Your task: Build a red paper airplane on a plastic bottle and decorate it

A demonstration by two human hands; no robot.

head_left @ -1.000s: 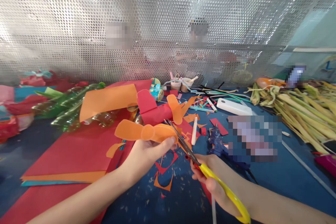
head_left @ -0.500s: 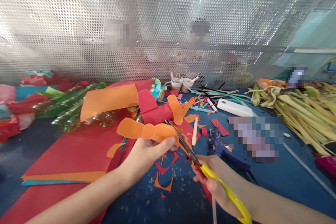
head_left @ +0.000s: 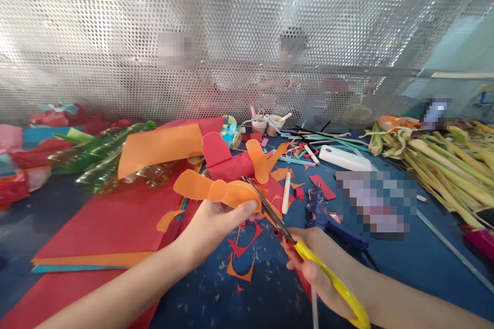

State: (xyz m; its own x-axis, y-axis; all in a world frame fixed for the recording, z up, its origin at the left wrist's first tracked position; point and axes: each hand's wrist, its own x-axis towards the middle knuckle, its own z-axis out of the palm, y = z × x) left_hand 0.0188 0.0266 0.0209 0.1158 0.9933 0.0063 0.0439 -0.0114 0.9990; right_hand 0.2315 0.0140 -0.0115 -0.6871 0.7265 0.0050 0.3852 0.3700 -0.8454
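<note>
My left hand pinches an orange foam cutout with rounded lobes, its thumb on top near the right end. My right hand is closed around the yellow handles of a pair of scissors. Their dark blades point up and left and lie along the cutout's right edge, close to my left thumb. Just beyond the blades are another orange lobed piece and a folded red piece. Cut scraps in red and orange lie on the blue table below my hands.
Red, orange and blue sheets are stacked at left, with green plastic bottles behind. At right lie a blue glue gun, a white case and dried husks. A perforated metal screen stands behind the table.
The orange cutout has tilted slightly in my left hand, its left lobe shifting a little. The scissors and my right hand are nearly where they were.
</note>
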